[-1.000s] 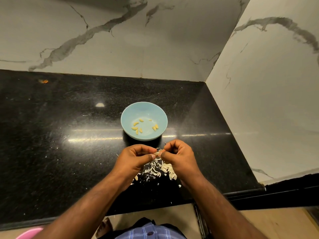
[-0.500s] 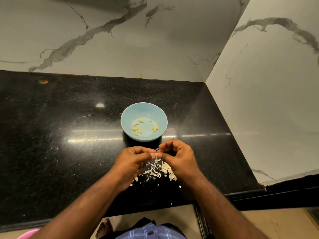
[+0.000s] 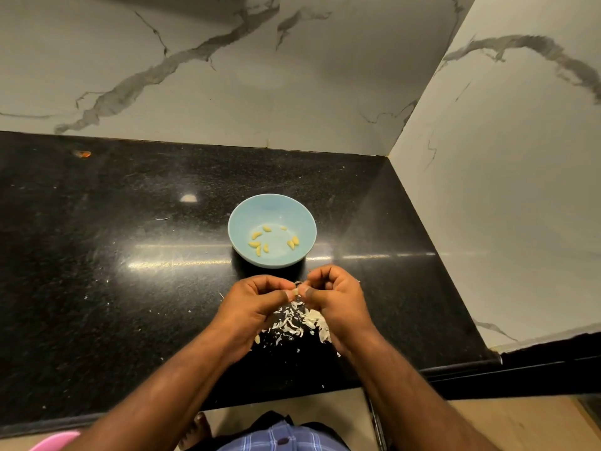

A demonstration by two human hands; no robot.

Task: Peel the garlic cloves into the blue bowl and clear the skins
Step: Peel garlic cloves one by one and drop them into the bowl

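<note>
Over the black surface (image 3: pixel 97 288) we see the blue bowl (image 3: pixel 305 216) with peeled cloves (image 3: pixel 260 244), then our left hand (image 3: pixel 252 307) and right hand (image 3: pixel 335 302), fingers pinching one garlic clove (image 3: pixel 296 291) above the skins (image 3: pixel 294 325).

One blue bowl (image 3: pixel 272 203) sits on the one black counter (image 3: pixel 97 271). Inside it I count eight peeled cloves (image 3: pixel 257 236): five on its left half, three on its right. Two hands are over the counter, the left hand (image 3: pixel 250 307) and the right hand (image 3: pixel 335 297), and between their tips is one garlic clove (image 3: pixel 296 291). Below them lies one heap of skins (image 3: pixel 292 323), the flakes too many and too small to count. One orange speck (image 3: pixel 85 153) lies far left.
</note>
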